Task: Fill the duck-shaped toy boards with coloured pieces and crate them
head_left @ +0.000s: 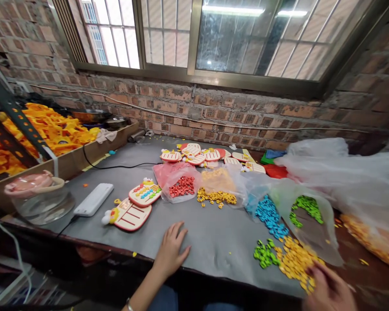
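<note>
My left hand [171, 248] lies open on the grey table covering, fingers stretched, holding nothing. My right hand [329, 288], slightly blurred, is at the near edge of a pile of flat yellow pieces [294, 259]; its fingers look pinched together, and I cannot make out what is in them. Small green pieces [265, 254] lie left of that pile, and blue pieces [268, 214] spill from a bag behind it. Left of my left hand lie two cream toy boards with duck-like heads: a bare slotted board [132, 216] and a board with rows of coloured beads [145, 193].
Bags of red pieces [182, 186], orange-yellow pieces [217, 196] and green pieces [311, 207] stand along the middle. More toy boards [194, 154] are heaped behind. A white power bank [94, 199] and a clear water jug [40, 203] are at left, near an orange-filled bin [74, 157].
</note>
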Demonstrator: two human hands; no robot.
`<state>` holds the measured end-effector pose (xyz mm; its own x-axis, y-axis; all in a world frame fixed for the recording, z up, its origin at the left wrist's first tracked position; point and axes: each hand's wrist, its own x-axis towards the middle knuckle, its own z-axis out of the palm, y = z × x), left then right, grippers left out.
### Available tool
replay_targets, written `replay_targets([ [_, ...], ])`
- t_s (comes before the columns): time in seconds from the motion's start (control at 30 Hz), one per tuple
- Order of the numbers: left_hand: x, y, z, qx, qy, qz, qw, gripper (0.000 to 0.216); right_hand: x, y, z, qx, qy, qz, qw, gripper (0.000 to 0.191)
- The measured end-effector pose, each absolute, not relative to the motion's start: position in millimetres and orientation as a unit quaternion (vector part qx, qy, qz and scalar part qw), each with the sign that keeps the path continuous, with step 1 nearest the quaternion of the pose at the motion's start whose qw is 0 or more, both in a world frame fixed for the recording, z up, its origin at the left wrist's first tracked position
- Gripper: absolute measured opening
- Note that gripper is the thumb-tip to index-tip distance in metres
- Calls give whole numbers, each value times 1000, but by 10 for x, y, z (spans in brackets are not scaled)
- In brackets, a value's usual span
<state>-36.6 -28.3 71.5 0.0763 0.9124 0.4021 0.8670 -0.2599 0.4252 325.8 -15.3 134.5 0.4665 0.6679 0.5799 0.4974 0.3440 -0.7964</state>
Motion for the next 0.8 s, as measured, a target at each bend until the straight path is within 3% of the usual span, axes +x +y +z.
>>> replay_targets([
  [0.07,-372,-282,704,736,605,303,33,35,2939,373,1457,-507,-597,49,620,20],
  [0.2,-373,-280,684,737,602,307,13,35,2070,1558,1828,-399,-791,42,461,24],
  [0.43,-364,-293,632,721,599,347,-32,33,835,3170,1808,-468,-880,23,77,29],
  [0.6,-373,-288,619,715,603,353,-33,34,540,3495,1624,-491,-869,47,42,41],
  [0.8,-373,-280,678,708,612,352,-17,30,658,3380,1642,-457,-881,79,92,45],
])
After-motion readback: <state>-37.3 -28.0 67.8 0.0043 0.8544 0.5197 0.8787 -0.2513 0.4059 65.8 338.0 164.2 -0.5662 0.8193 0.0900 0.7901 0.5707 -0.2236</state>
